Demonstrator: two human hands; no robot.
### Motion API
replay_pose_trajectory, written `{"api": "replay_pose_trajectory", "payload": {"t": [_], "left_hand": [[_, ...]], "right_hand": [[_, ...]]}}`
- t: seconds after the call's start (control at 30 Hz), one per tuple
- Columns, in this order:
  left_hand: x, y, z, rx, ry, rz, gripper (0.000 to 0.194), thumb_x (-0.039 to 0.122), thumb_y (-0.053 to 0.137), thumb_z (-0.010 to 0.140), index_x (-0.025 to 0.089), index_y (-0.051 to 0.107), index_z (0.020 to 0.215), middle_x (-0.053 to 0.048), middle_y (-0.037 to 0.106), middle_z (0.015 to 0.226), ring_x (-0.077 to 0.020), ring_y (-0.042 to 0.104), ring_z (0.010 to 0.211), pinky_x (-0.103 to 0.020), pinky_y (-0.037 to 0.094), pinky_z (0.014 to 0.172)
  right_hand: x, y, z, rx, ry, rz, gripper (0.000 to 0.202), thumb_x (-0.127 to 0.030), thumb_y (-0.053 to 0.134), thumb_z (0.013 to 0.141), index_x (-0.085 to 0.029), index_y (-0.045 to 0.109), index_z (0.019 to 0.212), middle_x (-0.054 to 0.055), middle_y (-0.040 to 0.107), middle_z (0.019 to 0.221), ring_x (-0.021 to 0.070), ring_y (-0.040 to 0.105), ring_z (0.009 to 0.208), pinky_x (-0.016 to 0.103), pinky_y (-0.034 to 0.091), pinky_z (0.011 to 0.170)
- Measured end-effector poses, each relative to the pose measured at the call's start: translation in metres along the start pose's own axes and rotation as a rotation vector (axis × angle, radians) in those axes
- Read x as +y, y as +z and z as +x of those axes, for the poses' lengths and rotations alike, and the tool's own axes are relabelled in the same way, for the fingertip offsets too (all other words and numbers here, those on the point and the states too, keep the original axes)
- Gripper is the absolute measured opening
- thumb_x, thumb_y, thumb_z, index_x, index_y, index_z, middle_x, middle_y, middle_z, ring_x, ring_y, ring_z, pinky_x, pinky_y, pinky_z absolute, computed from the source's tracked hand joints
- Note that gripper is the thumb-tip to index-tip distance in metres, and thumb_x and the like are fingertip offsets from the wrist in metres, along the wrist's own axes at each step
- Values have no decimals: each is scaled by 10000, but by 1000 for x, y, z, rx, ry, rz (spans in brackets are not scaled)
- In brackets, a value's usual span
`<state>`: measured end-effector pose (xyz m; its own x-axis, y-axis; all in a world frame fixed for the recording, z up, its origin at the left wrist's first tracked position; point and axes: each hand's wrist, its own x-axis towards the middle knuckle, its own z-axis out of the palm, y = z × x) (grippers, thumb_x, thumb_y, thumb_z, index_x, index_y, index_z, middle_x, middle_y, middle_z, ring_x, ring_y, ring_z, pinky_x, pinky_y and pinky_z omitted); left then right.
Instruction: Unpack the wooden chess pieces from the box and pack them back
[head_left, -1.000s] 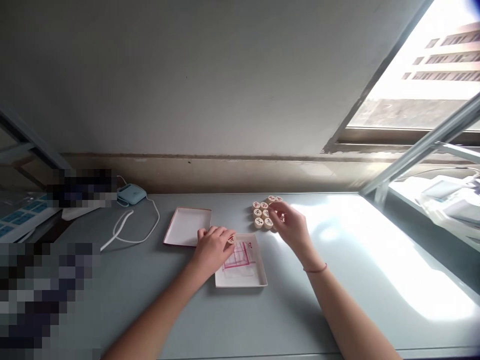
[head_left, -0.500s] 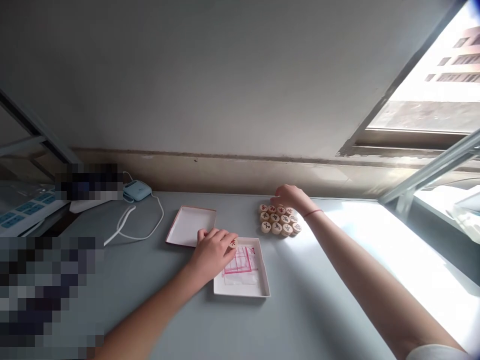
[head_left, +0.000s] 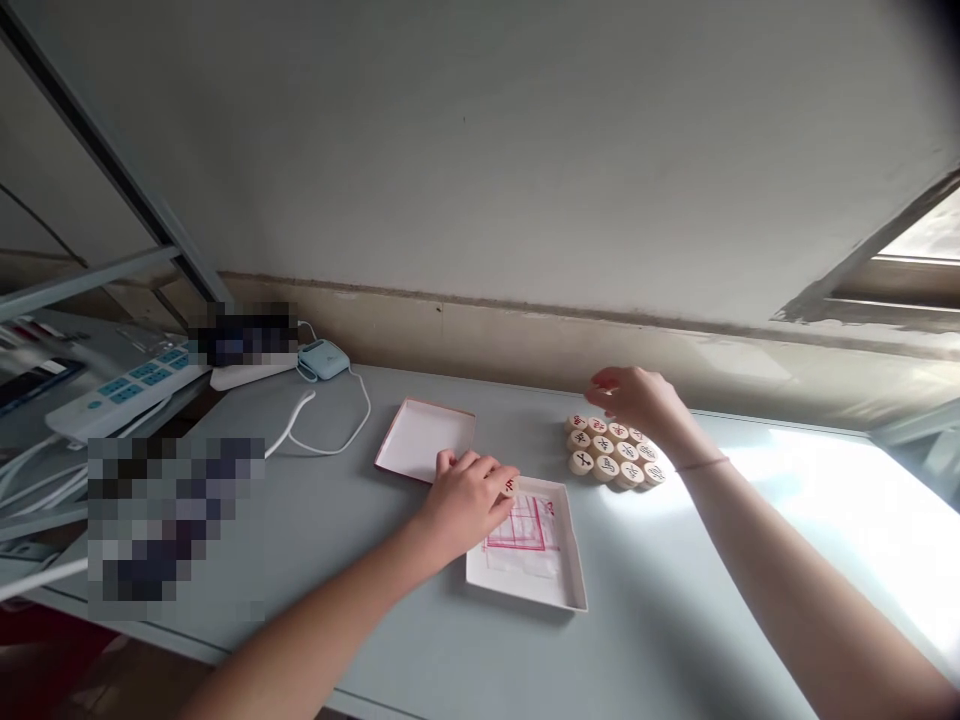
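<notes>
Block of round pale wooden discs (head_left: 625, 451) sits toward the worktop's (head_left: 450, 655) far edge, R of centre: 3 rows of 4 visible, touching or nearly so, marked faces up, far row mostly red chars, rest dark. Block's long axis runs L–R, roughly along the far edge, R end slightly nearer the viewer. R hand (head_left: 641, 400) hovers over/behind the far row, fingers half curled; nothing shows in them, can't tell if it's holding anything. Thin reddish cord (head_left: 701, 464) round that wrist.

L hand (head_left: 465, 505) grips a single flat round disc w/ a red char (head_left: 511, 486) btwn thumb & fingers, tilted, face toward the viewer, at the far L corner of the shallow white open tray (head_left: 525, 588). Tray's long axis runs near–far; clear plastic bag w/ pink lines (head_left: 534, 535) lies inside. Shallow white lid w/ red rim (head_left: 426, 434) beyond L hand, toward the far edge. Light-blue device (head_left: 325, 359) near worktop's far L corner; white power strip w/ blue sockets (head_left: 139, 388) further L.
</notes>
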<state>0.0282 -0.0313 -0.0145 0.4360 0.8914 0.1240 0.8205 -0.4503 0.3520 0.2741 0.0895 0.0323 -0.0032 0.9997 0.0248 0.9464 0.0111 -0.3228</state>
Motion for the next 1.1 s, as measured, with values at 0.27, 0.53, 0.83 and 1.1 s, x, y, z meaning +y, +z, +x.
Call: {"api": "replay_pose_trajectory", "payload": {"t": [0.27,0.53,0.83,1.1], "left_hand": [[5,-1,1,3,-25,-6,192,229,527,884,246,619,1052,-14,685,986,-204,578,949,-384,287,808],[1,4,0,105,0,-9,553,509,612,835,222,490,1291,-84,647,1171,-258,591,1054,-425,382,877],[2,6,1,305,204,-187,308,316,524,940,215,512,1230,-62,630,1130,-175,620,1026,-318,485,913],[-1,1,3,308,160,-228,237,151,538,848,216,574,1073,-52,612,1031,-169,630,919,-327,479,877]], "right_hand": [[-48,8,-68,-183,-229,363,236,-400,568,812,-233,690,926,30,726,763,182,684,621,271,501,570],[-46,21,-98,-253,-364,548,187,-339,570,831,-239,661,960,37,712,863,179,684,740,280,570,610],[-51,35,-119,-221,-285,850,200,-384,615,832,-210,610,929,57,670,881,177,661,784,303,594,665],[-37,39,-121,18,-100,964,332,-494,661,781,-207,603,937,99,648,1050,191,660,817,317,587,668]]}}
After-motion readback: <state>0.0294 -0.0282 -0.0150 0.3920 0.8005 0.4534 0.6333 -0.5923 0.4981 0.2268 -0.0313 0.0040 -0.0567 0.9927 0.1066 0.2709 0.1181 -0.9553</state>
